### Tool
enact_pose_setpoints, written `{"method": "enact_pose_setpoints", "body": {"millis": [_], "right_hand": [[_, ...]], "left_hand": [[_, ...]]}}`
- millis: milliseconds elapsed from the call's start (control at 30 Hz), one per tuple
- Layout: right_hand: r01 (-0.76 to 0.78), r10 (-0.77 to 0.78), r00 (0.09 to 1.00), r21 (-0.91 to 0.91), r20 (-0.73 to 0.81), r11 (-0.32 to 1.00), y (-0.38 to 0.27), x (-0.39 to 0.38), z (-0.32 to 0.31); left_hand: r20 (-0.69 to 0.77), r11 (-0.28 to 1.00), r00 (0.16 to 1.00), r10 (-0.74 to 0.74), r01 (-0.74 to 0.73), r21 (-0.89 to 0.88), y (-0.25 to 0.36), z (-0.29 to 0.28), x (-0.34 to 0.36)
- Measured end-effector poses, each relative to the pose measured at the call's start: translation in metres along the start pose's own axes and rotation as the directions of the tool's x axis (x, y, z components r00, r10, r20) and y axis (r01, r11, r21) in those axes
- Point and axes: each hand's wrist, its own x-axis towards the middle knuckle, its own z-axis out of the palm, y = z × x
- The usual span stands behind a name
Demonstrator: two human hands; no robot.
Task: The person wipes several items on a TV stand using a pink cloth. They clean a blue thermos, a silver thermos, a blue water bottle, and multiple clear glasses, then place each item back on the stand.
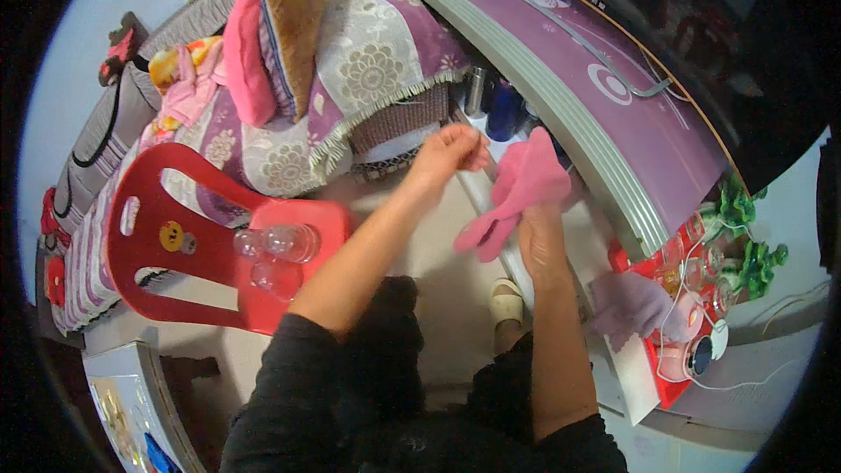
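Note:
A pink cloth (528, 175) is held in my right hand (540, 232), which is mostly covered by it, with part hanging down to the left. My left hand (451, 158) is raised just left of the cloth, its fingers curled; whether anything is in them I cannot make out. Behind the hands, a steel flask (476, 92) and a blue bottle (502, 112) stand on a white ledge beside the purple curved-top unit (613, 114).
A red plastic chair (162, 271) holding clear containers (279, 243) is at left, before a covered sofa (368, 70) with cushions. At right are a grey-lilac cloth (626, 307), a red tray (666, 381) with cups and cables, and green plants. A cabinet (123, 394) sits lower left.

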Motion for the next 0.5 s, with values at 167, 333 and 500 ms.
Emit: {"method": "enact_pose_setpoints", "body": {"millis": [167,333,500], "right_hand": [[0.199,-0.122,0.976,-0.501,0.182,0.842,0.002,0.000,-0.004],[0.162,-0.040,0.984,-0.777,0.174,0.608,0.012,0.007,-0.007],[-0.197,0.168,0.980,-0.382,-0.107,0.903,-0.007,0.014,-0.017]], "left_hand": [[0.015,0.969,0.969,-0.247,0.247,-0.007,-0.005,0.036,-0.047],[0.266,0.778,0.842,-0.469,0.537,-0.326,-0.040,0.036,-0.072],[0.382,0.713,0.887,-0.260,0.443,-0.543,-0.057,0.021,-0.058]]}}
